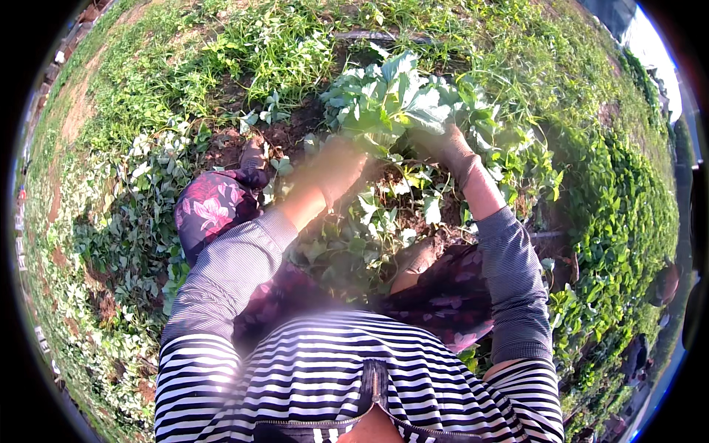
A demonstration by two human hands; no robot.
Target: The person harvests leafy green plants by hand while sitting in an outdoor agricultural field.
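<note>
A bushy bunch of broad, toothed green leaves on stems [396, 102] rises between my two hands in the upper middle of the view. On its left side is my left hand [338, 166], brown with soil or gloved and partly blurred, its fingers at the base of the stems. My right hand [446, 147] meets the bunch from the right, its fingers hidden behind leaves and blur. Both hands appear closed around the stems. Trailing stems and smaller leaves [432, 207] lie below the hands, over brown soil.
My feet, in brown coverings, rest at the left [253, 155] and lower middle [418, 257] among the plants. Cut or wilted foliage [133, 221] spreads on the left. Dense leafy vines [620, 210] grow on the right, and grass and weeds [266, 50] stand ahead.
</note>
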